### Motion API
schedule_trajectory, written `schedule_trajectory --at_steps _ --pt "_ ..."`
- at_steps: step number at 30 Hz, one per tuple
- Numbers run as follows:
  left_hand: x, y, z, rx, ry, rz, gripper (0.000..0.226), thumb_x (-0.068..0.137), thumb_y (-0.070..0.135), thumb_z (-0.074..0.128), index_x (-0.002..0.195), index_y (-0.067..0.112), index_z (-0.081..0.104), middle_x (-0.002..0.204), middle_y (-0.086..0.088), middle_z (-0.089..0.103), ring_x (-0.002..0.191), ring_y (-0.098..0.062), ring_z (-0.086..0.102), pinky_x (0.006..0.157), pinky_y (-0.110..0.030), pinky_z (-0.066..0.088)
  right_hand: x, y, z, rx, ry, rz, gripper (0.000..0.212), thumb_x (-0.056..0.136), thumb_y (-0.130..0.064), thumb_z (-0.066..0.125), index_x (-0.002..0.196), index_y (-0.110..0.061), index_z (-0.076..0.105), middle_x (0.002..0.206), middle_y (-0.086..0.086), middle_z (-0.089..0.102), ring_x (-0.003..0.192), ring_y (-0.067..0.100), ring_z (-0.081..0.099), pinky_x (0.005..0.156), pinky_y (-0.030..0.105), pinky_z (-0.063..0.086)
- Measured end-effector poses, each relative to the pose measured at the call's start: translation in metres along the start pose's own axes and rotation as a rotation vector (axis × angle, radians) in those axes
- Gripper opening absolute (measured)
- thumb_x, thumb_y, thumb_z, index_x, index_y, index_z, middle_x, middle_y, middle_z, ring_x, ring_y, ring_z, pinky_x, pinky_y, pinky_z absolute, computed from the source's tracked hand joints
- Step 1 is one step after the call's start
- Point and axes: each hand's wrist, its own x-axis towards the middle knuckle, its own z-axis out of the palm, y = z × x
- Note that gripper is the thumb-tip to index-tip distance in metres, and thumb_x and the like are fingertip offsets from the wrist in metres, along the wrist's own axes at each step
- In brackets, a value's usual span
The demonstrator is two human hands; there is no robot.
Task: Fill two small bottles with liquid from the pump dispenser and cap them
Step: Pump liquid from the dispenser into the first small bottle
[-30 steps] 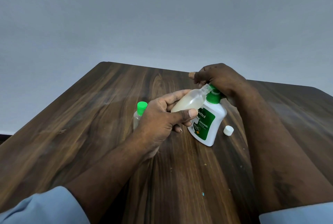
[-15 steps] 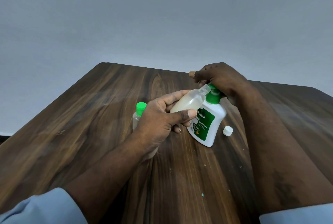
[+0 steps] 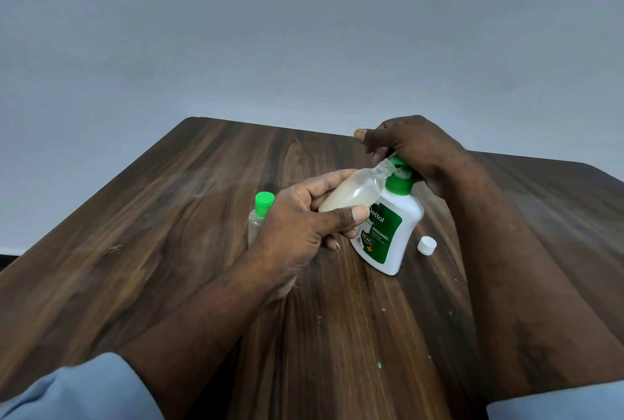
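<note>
While the pale blue sleeves [image 3: 84,392] frame the near edge of the desk [image 3: 152,267], the left hand [image 3: 297,227] reaches in. Its grip is wrapped round the open small bottle [image 3: 354,191], thumb across the front, tilting the neck up toward the spout. That bottle looks roughly half full of cloudy liquid. Just behind the left hand stands the second small bottle [image 3: 257,220], already wearing its green cap. The pump dispenser [image 3: 388,237] stands on the desk, leaning a little, directly behind the held bottle. A loose white cap [image 3: 426,245] lies just to its right. Farthest off, the right hand [image 3: 415,146] has its grip curled over the green pump head, and where spout meets neck is partly hidden.

As I judge it, the main risk is a missed stroke. The neck is narrow, so a pump with the mouth off line would send liquid down the outside and onto the desk. A hard press on the leaning dispenser could also make it skid or tip.

Against the earlier frames almost nothing differs. Both hands hold the same places, the bottle's tilt and level look alike, and the white cap has not moved.
</note>
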Motion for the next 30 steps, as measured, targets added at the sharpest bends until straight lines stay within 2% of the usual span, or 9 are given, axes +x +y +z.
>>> schedule_trajectory --at_steps 7,11,16,20,25,30 --pt "-0.0004 0.0003 0.0 -0.007 -0.005 -0.001 0.054 0.082 0.012 0.08 0.133 0.023 0.068 0.106 -0.007 0.08 0.074 -0.017 0.07 0.053 -0.019 0.054 0.0008 -0.0002 0.0005 -0.008 -0.007 0.014 0.027 0.088 -0.039 0.078 0.081 -0.013 0.072 0.08 0.005 0.065 0.072 0.022 0.055 0.072 0.038 0.044" --pt "-0.0007 0.0001 0.0008 0.004 -0.002 -0.002 0.055 0.082 0.012 0.08 0.134 0.023 0.067 0.107 -0.007 0.08 0.074 -0.017 0.071 0.053 -0.019 0.054 -0.0002 0.0015 0.0028 -0.029 -0.021 0.028 0.033 0.087 -0.038 0.078 0.089 -0.006 0.074 0.085 0.009 0.065 0.075 0.024 0.054 0.073 0.04 0.042" --pt "-0.0001 -0.0002 0.0015 -0.003 0.0 0.0 0.053 0.081 0.013 0.081 0.131 0.024 0.068 0.105 -0.008 0.08 0.073 -0.016 0.07 0.053 -0.019 0.054 -0.0023 0.0002 0.0016 -0.013 -0.012 0.017 0.033 0.088 -0.043 0.079 0.085 -0.01 0.074 0.083 0.007 0.066 0.074 0.022 0.055 0.073 0.039 0.043" --pt "-0.0004 0.0005 0.0008 -0.002 0.0 0.006 0.056 0.077 0.017 0.081 0.131 0.025 0.068 0.105 -0.008 0.08 0.073 -0.018 0.07 0.053 -0.019 0.054 -0.0021 -0.0024 -0.0005 0.009 0.006 0.009 0.03 0.088 -0.042 0.079 0.078 -0.015 0.071 0.079 0.006 0.064 0.066 0.018 0.054 0.067 0.033 0.045" --pt "0.0002 -0.0003 -0.0006 -0.003 0.011 0.007 0.053 0.083 0.01 0.08 0.133 0.023 0.068 0.104 -0.008 0.08 0.073 -0.017 0.07 0.053 -0.019 0.054 -0.0012 -0.0021 0.0013 -0.014 0.005 0.023 0.027 0.088 -0.037 0.078 0.086 -0.011 0.073 0.08 0.005 0.063 0.072 0.021 0.054 0.071 0.037 0.044" --pt "0.0003 -0.0002 -0.0004 0.004 0.018 0.001 0.054 0.084 0.009 0.08 0.135 0.022 0.067 0.105 -0.007 0.08 0.074 -0.017 0.071 0.053 -0.019 0.054 -0.0031 -0.0008 0.0043 0.01 -0.015 0.039 0.025 0.087 -0.035 0.08 0.086 -0.012 0.071 0.081 0.007 0.061 0.075 0.023 0.051 0.073 0.039 0.041"
